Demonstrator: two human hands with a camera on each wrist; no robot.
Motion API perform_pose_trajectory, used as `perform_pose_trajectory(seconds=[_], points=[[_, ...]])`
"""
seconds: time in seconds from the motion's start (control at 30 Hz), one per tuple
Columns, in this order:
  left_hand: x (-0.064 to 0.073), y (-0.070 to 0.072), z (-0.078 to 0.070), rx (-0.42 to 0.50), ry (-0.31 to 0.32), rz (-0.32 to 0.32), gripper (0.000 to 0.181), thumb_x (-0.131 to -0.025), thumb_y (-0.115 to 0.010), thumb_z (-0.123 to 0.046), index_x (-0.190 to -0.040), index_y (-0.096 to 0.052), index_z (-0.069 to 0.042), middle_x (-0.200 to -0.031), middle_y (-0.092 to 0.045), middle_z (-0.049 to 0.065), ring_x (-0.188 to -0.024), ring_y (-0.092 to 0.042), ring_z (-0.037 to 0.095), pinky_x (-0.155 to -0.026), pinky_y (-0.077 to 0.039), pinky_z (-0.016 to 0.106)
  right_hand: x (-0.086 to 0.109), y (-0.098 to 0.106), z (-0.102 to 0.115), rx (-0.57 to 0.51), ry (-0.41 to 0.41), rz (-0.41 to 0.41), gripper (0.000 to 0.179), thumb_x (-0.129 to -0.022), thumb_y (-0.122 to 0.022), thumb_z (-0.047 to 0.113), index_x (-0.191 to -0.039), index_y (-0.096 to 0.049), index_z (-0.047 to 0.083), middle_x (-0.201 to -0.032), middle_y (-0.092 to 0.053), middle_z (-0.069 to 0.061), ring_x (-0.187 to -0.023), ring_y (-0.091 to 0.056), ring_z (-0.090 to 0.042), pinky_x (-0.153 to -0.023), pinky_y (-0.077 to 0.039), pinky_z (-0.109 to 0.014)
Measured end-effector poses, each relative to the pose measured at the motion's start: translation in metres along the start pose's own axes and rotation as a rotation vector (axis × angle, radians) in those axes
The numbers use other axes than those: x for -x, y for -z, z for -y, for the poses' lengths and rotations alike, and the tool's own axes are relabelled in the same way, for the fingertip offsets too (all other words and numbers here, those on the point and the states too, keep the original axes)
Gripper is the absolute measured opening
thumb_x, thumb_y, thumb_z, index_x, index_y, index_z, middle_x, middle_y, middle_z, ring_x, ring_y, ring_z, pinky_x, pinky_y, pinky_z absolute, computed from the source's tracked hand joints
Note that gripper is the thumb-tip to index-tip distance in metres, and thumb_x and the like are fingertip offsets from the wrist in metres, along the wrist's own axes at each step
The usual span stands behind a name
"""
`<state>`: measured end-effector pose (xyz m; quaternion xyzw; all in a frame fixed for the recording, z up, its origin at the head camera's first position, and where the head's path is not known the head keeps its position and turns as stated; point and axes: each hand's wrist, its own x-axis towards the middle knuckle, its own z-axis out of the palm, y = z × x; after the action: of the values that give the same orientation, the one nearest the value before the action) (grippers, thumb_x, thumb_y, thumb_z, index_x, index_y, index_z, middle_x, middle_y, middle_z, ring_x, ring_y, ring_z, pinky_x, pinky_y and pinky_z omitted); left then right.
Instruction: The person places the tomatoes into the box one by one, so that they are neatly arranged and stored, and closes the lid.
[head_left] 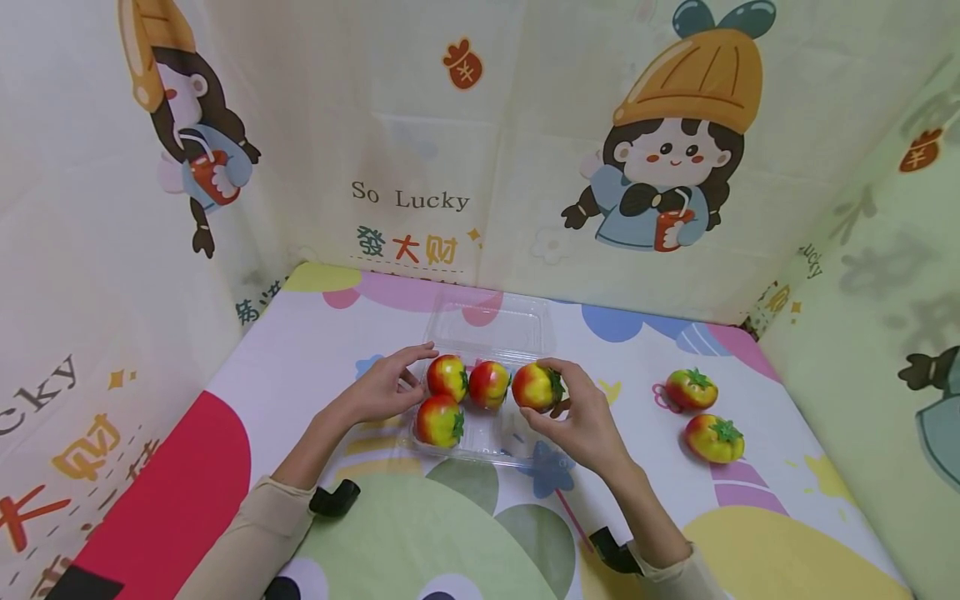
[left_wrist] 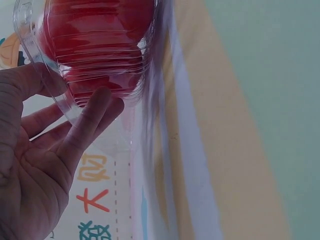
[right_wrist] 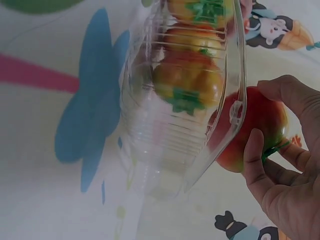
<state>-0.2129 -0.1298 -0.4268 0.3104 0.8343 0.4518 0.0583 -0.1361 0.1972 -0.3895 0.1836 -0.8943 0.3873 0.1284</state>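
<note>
A clear plastic clamshell box (head_left: 495, 446) lies with its lid (head_left: 487, 323) folded back. Three red-and-yellow toy fruits with green leafy tops are inside: one at the back left (head_left: 447, 377), one at the front left (head_left: 438, 422) and one in the back middle (head_left: 488, 385). My left hand (head_left: 382, 387) holds the box by its left edge, thumb and fingers at the rim and ribbed wall (left_wrist: 107, 67). Between thumb and fingers, my right hand (head_left: 588, 417) pinches another toy fruit (head_left: 536, 387) over the box's right side. In the right wrist view this fruit (right_wrist: 250, 132) is at rim height, its leafy top turned towards the palm.
Two more toy fruits, one farther back (head_left: 691, 389) and one nearer (head_left: 715, 438), lie on the tabletop to the right. A colourful printed cloth (head_left: 360, 533) covers the table. Cartoon-printed fabric walls (head_left: 525, 150) stand behind and at both sides.
</note>
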Motion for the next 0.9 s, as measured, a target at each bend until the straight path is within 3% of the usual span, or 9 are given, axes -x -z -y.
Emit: perform_pose_trajectory(seconds=[0.9], points=[[0.0,0.0,-0.003,0.001,-0.006,0.0,0.058,-0.091,-0.065,-0.002,-0.147,-0.049,-0.001,-0.16,-0.038,0.024,-0.09,-0.068,0.02,-0.08,-0.061,0.028,0.007,-0.021,0.007,-0.108,0.004,0.06,0.066,-0.081,-0.086,0.013,-0.137,-0.053,0.01,-0.135,-0.06,-0.005,-0.12,-0.06,-0.025,-0.075,-0.061,-0.025]])
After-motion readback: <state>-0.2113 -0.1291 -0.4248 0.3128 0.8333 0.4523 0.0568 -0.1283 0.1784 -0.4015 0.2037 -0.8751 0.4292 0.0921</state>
